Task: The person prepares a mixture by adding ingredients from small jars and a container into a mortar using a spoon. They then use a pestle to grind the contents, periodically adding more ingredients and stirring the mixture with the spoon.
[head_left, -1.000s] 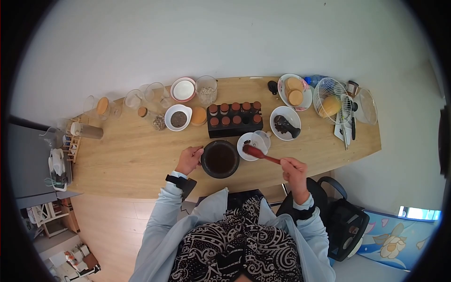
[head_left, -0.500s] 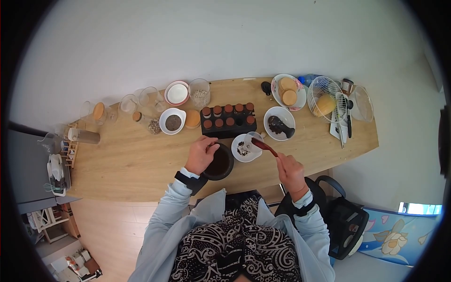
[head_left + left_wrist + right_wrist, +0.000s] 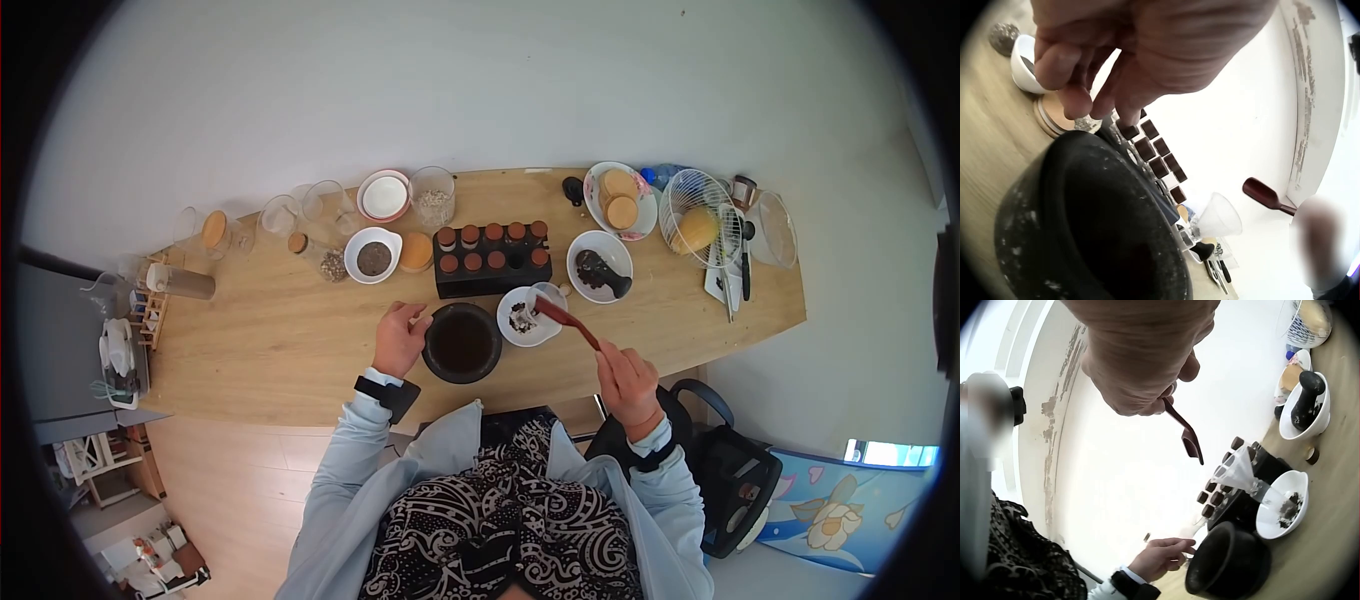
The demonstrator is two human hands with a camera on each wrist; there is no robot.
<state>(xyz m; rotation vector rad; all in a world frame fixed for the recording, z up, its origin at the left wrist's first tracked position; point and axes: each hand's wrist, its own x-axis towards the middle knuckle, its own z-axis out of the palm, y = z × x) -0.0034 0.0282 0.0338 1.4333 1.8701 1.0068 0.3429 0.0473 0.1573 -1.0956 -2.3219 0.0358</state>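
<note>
My right hand (image 3: 628,385) grips the handle of a dark red-brown scoop (image 3: 568,319), its head raised over the right side of a small white bowl (image 3: 1266,522). In that bowl, among dark bits and pale powder, a small clear bottle stands with a clear funnel (image 3: 1237,472) in its neck. Beside the bowl sits a black stone mortar (image 3: 1025,234), its inside dark. At the mortar's left rim hovers my left hand (image 3: 400,340), fingers loosely bent with nothing between them in the left wrist view.
Behind the mortar stands a black rack (image 3: 480,286) of brown-capped jars. A white bowl holding a black pestle (image 3: 612,282) lies to the right, near a wire basket (image 3: 690,190) and a knife (image 3: 746,262). Glass jars and a bowl of dark grains (image 3: 374,259) stand left.
My left hand moved over the mortar, then back to its left side, fingers loosened. With my right hand the scoop lifted from the small bowl and shifted right, toward the funnel.
</note>
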